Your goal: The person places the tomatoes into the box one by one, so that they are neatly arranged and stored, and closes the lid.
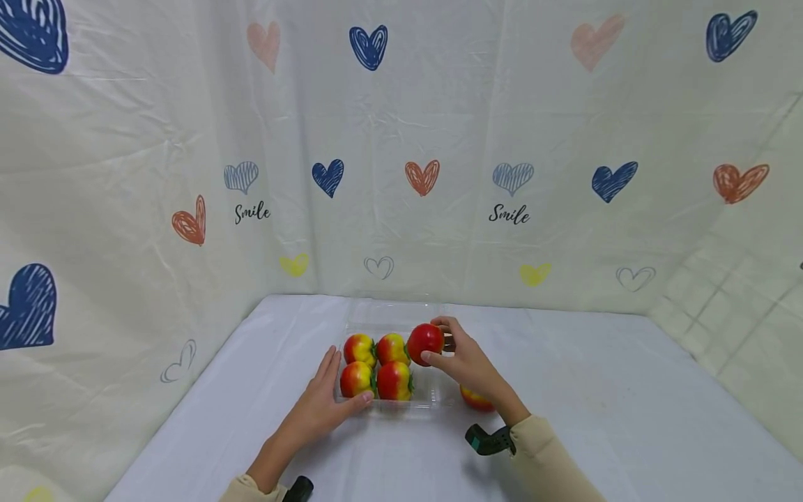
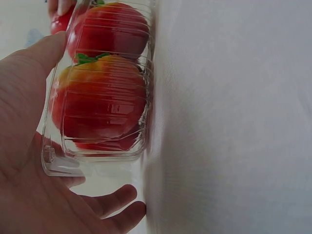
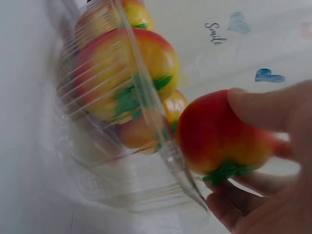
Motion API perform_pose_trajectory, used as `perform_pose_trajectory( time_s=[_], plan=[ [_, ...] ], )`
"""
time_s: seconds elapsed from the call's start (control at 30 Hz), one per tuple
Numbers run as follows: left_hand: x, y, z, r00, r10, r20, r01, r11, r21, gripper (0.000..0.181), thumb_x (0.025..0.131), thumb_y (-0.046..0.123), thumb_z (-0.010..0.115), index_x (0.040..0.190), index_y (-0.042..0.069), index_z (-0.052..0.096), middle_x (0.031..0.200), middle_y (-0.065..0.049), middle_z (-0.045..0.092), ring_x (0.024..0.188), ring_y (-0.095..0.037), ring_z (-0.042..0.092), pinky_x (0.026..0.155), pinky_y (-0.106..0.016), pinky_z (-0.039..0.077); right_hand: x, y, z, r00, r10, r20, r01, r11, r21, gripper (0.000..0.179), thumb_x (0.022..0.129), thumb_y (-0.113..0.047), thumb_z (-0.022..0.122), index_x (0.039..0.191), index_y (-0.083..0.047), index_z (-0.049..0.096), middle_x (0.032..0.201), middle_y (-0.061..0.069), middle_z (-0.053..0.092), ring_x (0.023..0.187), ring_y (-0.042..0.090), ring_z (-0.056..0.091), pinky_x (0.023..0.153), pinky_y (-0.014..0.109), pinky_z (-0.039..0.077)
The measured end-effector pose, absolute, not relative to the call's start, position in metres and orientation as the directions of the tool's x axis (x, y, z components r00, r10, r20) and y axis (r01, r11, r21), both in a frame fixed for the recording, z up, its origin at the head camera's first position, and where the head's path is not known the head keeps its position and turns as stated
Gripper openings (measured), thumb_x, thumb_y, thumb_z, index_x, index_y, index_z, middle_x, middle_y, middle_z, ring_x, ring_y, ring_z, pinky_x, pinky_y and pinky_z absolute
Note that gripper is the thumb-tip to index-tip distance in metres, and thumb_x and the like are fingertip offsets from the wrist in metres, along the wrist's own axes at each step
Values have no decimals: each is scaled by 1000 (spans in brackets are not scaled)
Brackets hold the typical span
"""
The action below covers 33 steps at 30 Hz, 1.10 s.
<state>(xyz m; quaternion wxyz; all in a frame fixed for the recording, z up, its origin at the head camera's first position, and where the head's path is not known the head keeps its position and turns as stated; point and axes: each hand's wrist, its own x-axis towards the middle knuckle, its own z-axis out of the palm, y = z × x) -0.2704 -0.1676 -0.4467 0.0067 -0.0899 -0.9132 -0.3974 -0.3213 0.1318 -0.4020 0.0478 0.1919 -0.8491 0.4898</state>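
A: What does the right wrist view give you that the head view doesn't?

B: The green leaves (image 3: 226, 170) on the underside of the red fruit (image 3: 214, 131). From the head camera it looks like a plain red ball; from the wrist, the red softens to orange and yellow toward the leafy end.

A: Where is it, exactly?

B: In the right hand (image 1: 467, 362), pinched between thumb and curved fingers, over the right part of the clear container (image 1: 425, 385). I can't tell whether it touches the rim.

A: And the left hand (image 1: 323, 404)?

B: Spread, fingers fairly straight. The head view has it along the container's left side, thumb at the near edge; the left wrist view adds fingertips past the box's corner, down by the tabletop (image 1: 596, 404).

A: What's in the container?

B: Four fruits (image 1: 394, 381), two by two, red and yellow, their leafy ends turned to the right. The left wrist view shows the ribbed plastic wall in front of them.

A: Is that all the fruit?

B: One loose fruit (image 1: 477, 399) sits on the tabletop to the right, partly hidden by the right forearm; only the head view catches it.
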Motion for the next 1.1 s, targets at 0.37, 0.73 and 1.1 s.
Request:
perform_pose_trajectory(
  time_s=[0.37,0.73,1.1],
  plan=[
    [-270,-168,-446,-985,155,71,157,668,728,120,90,68,74,170,0,16,179,-16,8,159,-49,19,120,-74,24,-323,123,-415,-891,-305,335,-453,609,-651,65,94,-8,84,151,1,54,146,19,58,130,37,59,106,55,55],
    [-272,-167,-448,-986,152,61,149,675,722,119,90,69,73,171,2,16,179,-15,7,160,-47,18,120,-73,24,-324,116,-421,-870,-335,361,-479,745,-464,67,91,-12,88,148,4,57,141,21,61,121,39,64,97,52,61],
    [-271,-166,-446,-986,152,63,150,668,729,120,90,69,74,171,1,15,179,-16,7,161,-45,17,121,-71,24,-324,112,-429,-878,-286,385,-445,786,-429,69,88,-13,91,144,2,54,141,22,60,120,39,65,94,52,62]
  ],
)
